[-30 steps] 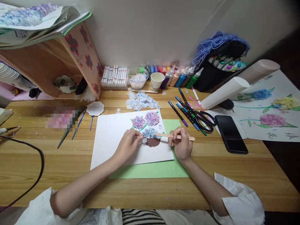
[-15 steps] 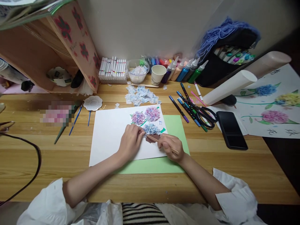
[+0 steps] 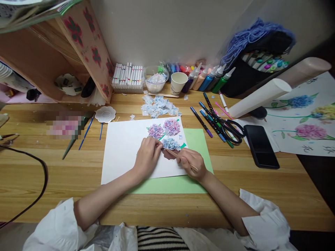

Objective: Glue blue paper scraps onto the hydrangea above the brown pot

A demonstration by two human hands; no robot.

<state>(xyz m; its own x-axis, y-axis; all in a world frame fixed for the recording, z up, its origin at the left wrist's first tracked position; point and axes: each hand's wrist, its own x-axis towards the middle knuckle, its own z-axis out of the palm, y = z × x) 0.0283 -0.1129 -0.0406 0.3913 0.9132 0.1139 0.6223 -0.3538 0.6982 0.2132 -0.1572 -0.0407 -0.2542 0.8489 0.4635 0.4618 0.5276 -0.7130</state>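
A white sheet of paper (image 3: 120, 150) lies on a light green sheet (image 3: 170, 185). It bears two pink-purple flower heads (image 3: 171, 127) built from small bits, a blue flower head (image 3: 170, 143) and a brown shape (image 3: 169, 156) below them. My left hand (image 3: 148, 155) rests on the white sheet, its thumb and forefinger pinched together at the blue flower's left edge; anything between the fingertips is too small to name. My right hand (image 3: 192, 162) is closed around a thin wooden stick (image 3: 172, 153), whose tip points at the flower's lower edge near my left fingertips.
Behind the sheet lies a pile of pale blue paper scraps (image 3: 159, 106). Markers (image 3: 128, 75), a plastic bowl (image 3: 156, 80) and a paper cup (image 3: 178, 83) stand along the wall. To the right are pens (image 3: 201, 122), black scissors (image 3: 232, 130) and a phone (image 3: 261, 146).
The whole view has shifted slightly, so things appear a little further right. Both hands stay at the blue flower, and the stick has moved only slightly.
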